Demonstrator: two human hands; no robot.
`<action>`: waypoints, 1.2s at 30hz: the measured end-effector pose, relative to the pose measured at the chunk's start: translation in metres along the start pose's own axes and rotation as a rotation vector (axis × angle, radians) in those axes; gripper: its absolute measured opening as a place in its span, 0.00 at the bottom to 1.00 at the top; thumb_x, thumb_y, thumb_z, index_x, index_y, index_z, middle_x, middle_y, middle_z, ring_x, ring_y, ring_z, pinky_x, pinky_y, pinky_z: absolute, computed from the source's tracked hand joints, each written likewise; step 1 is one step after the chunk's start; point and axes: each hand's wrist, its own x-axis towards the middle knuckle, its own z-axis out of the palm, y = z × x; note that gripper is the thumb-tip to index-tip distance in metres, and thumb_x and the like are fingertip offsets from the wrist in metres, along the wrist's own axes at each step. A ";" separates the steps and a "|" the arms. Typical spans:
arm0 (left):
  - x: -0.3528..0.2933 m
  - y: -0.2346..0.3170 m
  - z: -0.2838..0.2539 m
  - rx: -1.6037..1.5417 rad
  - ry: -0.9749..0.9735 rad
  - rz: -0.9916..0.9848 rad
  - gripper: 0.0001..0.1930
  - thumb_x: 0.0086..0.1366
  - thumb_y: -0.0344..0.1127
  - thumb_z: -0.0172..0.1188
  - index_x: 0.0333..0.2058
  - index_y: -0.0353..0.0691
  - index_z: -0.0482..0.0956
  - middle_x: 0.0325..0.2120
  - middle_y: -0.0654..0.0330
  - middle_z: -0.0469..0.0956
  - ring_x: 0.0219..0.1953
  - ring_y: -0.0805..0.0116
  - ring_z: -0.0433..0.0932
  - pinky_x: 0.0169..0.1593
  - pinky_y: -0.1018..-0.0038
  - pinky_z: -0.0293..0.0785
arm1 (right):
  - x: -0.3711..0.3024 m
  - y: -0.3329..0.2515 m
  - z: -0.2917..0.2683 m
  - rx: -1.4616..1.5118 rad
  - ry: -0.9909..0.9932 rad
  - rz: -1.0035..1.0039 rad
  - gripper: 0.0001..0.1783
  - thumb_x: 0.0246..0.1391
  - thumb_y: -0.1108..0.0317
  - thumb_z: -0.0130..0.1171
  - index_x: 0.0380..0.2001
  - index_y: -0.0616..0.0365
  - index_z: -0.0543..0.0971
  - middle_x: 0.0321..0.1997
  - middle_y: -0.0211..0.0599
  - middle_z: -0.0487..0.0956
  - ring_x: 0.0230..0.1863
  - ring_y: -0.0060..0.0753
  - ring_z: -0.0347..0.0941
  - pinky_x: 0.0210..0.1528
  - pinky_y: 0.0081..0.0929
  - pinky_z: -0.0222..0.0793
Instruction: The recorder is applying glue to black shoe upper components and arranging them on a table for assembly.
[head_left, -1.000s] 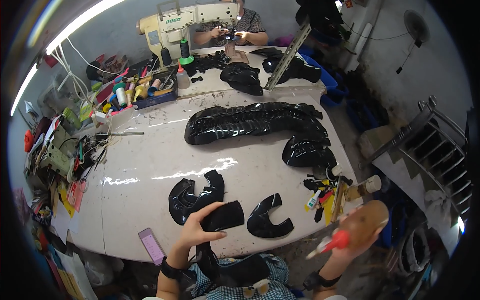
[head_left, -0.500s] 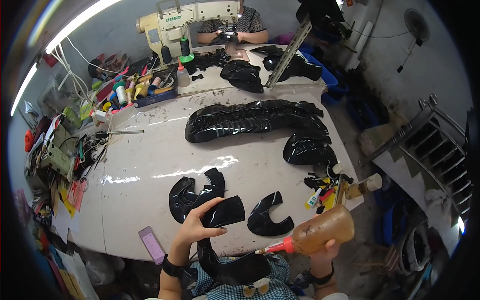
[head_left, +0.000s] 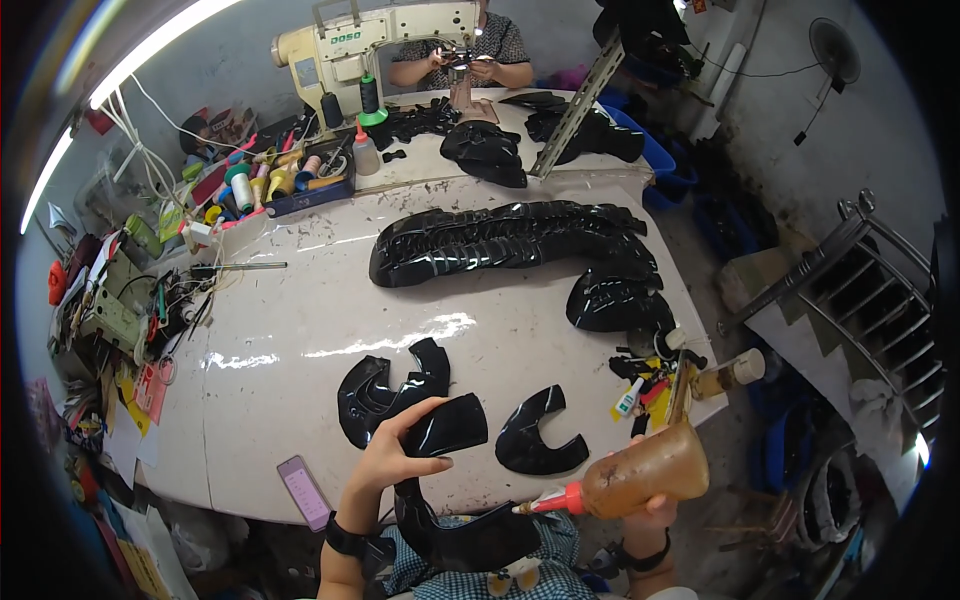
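My left hand (head_left: 405,450) grips a glossy black curved shoe-upper piece (head_left: 470,542), thumb and fingers closed around it near its upper end. The lower end hangs over my lap, in front of a checked apron (head_left: 560,540). My right hand (head_left: 650,515) is wrapped around a squeeze bottle (head_left: 650,470) of amber liquid, probably glue. The bottle lies almost sideways, its red-based nozzle (head_left: 560,498) pointing left. The nozzle tip is at the upper edge of the piece's lower part. A loose black U-shaped piece (head_left: 520,440) and a stack of similar pieces (head_left: 365,405) lie on the table beyond.
A long row of black uppers (head_left: 500,240) spans the table's middle. A phone (head_left: 304,492) rests by the near edge. At right are a small glue bottle (head_left: 628,397) and a jar (head_left: 740,370). Across the table a person sits behind a sewing machine (head_left: 375,45); thread spools fill a tray (head_left: 315,195).
The squeeze bottle has dipped slightly with my right hand, its tip staying by the piece's edge. My left hand barely moves. The other person's hands have risen and moved apart at the sewing machine.
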 end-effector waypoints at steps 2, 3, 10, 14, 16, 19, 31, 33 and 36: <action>0.001 -0.003 -0.002 -0.001 -0.003 0.006 0.34 0.37 0.26 0.65 0.48 0.34 0.64 0.39 0.61 0.69 0.39 0.77 0.68 0.45 0.82 0.63 | 0.002 -0.004 0.005 0.012 0.032 -0.002 0.44 0.35 0.64 0.64 0.54 0.55 0.50 0.47 0.41 0.62 0.50 0.36 0.61 0.54 0.42 0.56; 0.001 -0.004 -0.002 -0.001 -0.003 0.005 0.34 0.37 0.26 0.65 0.48 0.34 0.64 0.39 0.61 0.69 0.39 0.77 0.68 0.45 0.82 0.63 | 0.002 -0.005 0.006 0.012 0.033 -0.002 0.44 0.35 0.64 0.64 0.54 0.55 0.50 0.47 0.41 0.62 0.50 0.36 0.61 0.54 0.42 0.56; 0.004 -0.003 -0.003 -0.022 0.008 -0.002 0.34 0.36 0.25 0.65 0.48 0.34 0.64 0.39 0.61 0.69 0.39 0.76 0.68 0.45 0.82 0.63 | 0.000 -0.008 0.000 0.054 0.029 -0.024 0.44 0.33 0.65 0.65 0.52 0.57 0.50 0.45 0.42 0.63 0.49 0.36 0.61 0.53 0.40 0.58; 0.003 -0.002 -0.003 -0.025 0.018 -0.025 0.34 0.36 0.24 0.64 0.48 0.34 0.64 0.39 0.61 0.69 0.40 0.77 0.68 0.45 0.82 0.64 | 0.000 -0.011 0.002 0.062 0.026 -0.020 0.43 0.33 0.65 0.65 0.51 0.59 0.52 0.43 0.41 0.63 0.48 0.36 0.62 0.51 0.40 0.61; 0.004 -0.002 -0.003 -0.033 0.023 -0.023 0.34 0.36 0.24 0.64 0.48 0.34 0.64 0.39 0.61 0.69 0.40 0.77 0.68 0.45 0.82 0.64 | -0.001 -0.012 0.004 0.040 0.060 -0.040 0.42 0.32 0.65 0.65 0.50 0.60 0.53 0.42 0.40 0.63 0.47 0.36 0.62 0.50 0.40 0.62; 0.004 -0.001 -0.003 -0.034 0.027 -0.021 0.34 0.36 0.24 0.64 0.48 0.34 0.64 0.39 0.61 0.69 0.40 0.76 0.68 0.45 0.81 0.64 | 0.000 -0.012 0.010 0.019 0.107 -0.077 0.40 0.32 0.64 0.66 0.47 0.61 0.55 0.39 0.38 0.63 0.43 0.35 0.63 0.49 0.39 0.64; 0.015 -0.009 -0.003 -0.015 0.024 -0.073 0.35 0.36 0.25 0.65 0.48 0.34 0.64 0.39 0.60 0.69 0.41 0.74 0.68 0.46 0.80 0.63 | -0.006 -0.014 -0.002 -0.100 0.112 -0.017 0.38 0.29 0.63 0.69 0.43 0.58 0.58 0.39 0.34 0.61 0.41 0.32 0.63 0.44 0.38 0.68; 0.021 -0.018 -0.001 -0.014 0.007 -0.084 0.35 0.36 0.25 0.65 0.48 0.33 0.64 0.39 0.60 0.69 0.41 0.74 0.68 0.46 0.80 0.63 | -0.009 -0.012 -0.008 -0.147 0.063 -0.068 0.36 0.33 0.63 0.66 0.45 0.60 0.59 0.41 0.36 0.62 0.41 0.33 0.63 0.43 0.36 0.69; 0.034 -0.034 0.004 -0.023 -0.023 -0.084 0.35 0.36 0.26 0.65 0.48 0.33 0.64 0.40 0.60 0.69 0.41 0.74 0.68 0.46 0.80 0.63 | -0.023 -0.003 -0.040 -0.303 0.308 -0.107 0.34 0.38 0.61 0.63 0.48 0.57 0.59 0.47 0.39 0.64 0.45 0.37 0.64 0.42 0.37 0.69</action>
